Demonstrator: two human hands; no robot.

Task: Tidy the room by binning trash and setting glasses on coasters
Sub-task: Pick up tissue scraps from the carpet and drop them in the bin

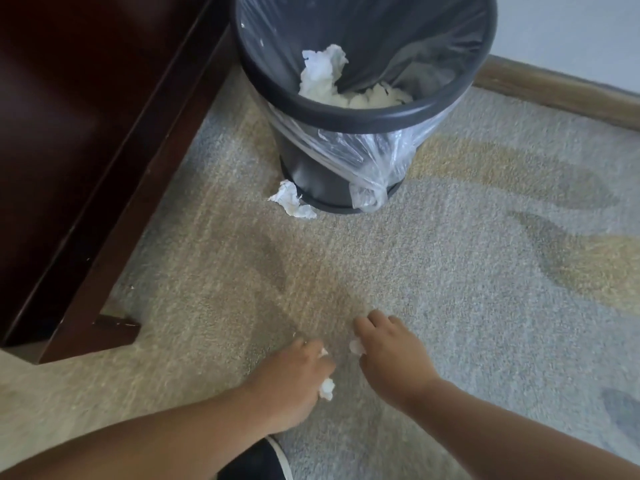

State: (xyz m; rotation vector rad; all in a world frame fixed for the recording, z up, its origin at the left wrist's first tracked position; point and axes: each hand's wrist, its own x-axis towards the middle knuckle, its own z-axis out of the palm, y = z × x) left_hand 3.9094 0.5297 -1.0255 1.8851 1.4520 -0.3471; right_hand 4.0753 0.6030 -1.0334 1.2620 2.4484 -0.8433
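Left hand (298,375) curled round small paper ball (327,389), low over carpet, well in front of bin (346,112). Right hand (391,355) just beside it, pinches white scrap (356,346). Both far from bin mouth. Bits tiny (easy to lose): may slip out on way up, land short of bin. Crumpled tissue (292,200) lies against bin's foot, may get missed. Loose bag (367,157) hangs down bin's front; careless throw may hit rim, bounce out.

The left hand (294,372) and right hand (391,355) each pinch tissue scraps (327,389) over the carpet (485,237) near the bin (363,117).
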